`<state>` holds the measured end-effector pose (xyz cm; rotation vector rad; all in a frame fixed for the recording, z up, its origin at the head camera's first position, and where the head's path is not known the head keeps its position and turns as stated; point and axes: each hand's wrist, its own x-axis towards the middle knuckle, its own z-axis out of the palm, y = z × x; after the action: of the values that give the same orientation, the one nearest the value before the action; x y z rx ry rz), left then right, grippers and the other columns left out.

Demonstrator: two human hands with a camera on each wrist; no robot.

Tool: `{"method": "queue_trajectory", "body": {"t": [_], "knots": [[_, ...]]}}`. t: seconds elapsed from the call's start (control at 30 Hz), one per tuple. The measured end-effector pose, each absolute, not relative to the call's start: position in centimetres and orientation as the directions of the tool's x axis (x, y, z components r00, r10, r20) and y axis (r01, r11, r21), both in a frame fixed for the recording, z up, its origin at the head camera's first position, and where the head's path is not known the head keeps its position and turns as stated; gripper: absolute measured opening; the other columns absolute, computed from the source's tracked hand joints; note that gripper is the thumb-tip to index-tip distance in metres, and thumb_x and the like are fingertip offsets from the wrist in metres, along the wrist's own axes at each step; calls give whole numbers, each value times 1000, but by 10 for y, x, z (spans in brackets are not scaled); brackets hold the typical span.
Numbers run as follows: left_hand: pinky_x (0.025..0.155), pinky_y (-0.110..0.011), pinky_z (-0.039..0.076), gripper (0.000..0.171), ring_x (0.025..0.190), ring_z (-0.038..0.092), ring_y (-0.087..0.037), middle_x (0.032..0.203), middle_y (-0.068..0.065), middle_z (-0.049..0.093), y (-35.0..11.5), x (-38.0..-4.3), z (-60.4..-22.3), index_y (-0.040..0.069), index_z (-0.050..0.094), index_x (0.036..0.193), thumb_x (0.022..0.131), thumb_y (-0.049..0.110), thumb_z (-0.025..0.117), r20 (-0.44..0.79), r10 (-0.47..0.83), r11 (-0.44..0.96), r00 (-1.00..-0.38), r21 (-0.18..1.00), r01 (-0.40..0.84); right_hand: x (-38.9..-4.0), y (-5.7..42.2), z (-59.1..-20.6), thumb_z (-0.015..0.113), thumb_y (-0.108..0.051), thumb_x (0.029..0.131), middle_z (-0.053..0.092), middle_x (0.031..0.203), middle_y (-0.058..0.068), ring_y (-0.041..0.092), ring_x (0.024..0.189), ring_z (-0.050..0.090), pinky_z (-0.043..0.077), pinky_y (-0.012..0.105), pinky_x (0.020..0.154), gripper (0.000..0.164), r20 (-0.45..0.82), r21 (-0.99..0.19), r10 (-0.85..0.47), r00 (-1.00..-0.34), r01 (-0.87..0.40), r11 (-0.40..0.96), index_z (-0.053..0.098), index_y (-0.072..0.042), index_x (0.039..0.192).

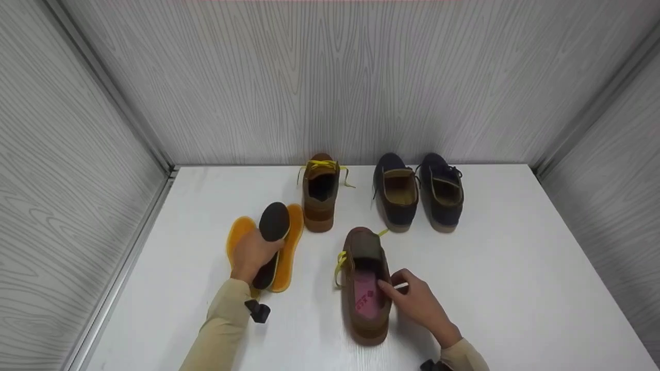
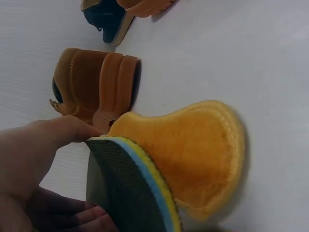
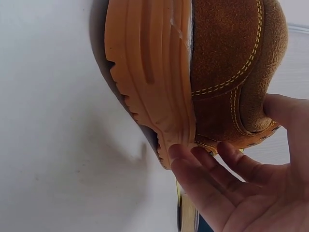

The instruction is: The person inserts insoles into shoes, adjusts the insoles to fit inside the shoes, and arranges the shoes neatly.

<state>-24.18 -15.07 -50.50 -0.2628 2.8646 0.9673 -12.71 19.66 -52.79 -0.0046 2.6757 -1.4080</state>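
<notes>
In the head view my left hand grips a dark insole over a pair of fuzzy orange insoles. The left wrist view shows blue and yellow layers along the dark insole's edge, thumb on one face and fingers on the other. At the front centre stands a brown suede shoe, toe pointing away, with a pink insole lying inside. My right hand holds this shoe's right side, thumb at the opening's rim and fingers along the outer wall.
A second brown shoe with yellow laces stands farther back, beside the orange insoles. Two dark navy shoes are at the back right. Grey wood-grain panels enclose the white table at the back and both sides.
</notes>
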Motion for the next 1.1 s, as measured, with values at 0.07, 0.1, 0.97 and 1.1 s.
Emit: {"method": "queue_trajectory", "body": {"t": [0.07,0.1,0.97,1.1], "knots": [[76,-39,48,53,81,55,-26,92,-13,60,-151,-235,-497,-3,58,107,77,39,71,-143,-112,781,-983,600,-176,-127,197,-528,62,-50,88,63,94,4,19,86,65,51,36,73,42,-96,-822,-63,-993,43,568,58,-9,98],[77,-38,48,55,82,55,-26,94,-12,61,-151,-230,-493,-2,59,109,77,40,71,-147,-103,773,-984,611,-172,-127,197,-529,62,-50,88,63,93,4,18,85,64,51,35,73,42,-93,-821,-66,-993,39,569,58,-9,98],[49,-26,34,21,54,44,-11,55,6,47,-43,-107,-435,12,65,78,75,33,70,-162,467,761,-869,574,301,-121,193,-525,45,-44,99,52,65,-5,11,59,49,42,28,57,42,-7,-794,-142,-990,-81,603,56,-12,74],[49,-28,34,21,52,43,-13,55,4,45,-37,-111,-431,11,60,69,74,29,69,-111,479,796,-871,474,377,-116,187,-522,45,-40,100,58,71,-1,15,67,59,50,26,61,42,-43,-856,-170,-985,-51,515,58,-7,78]]}}
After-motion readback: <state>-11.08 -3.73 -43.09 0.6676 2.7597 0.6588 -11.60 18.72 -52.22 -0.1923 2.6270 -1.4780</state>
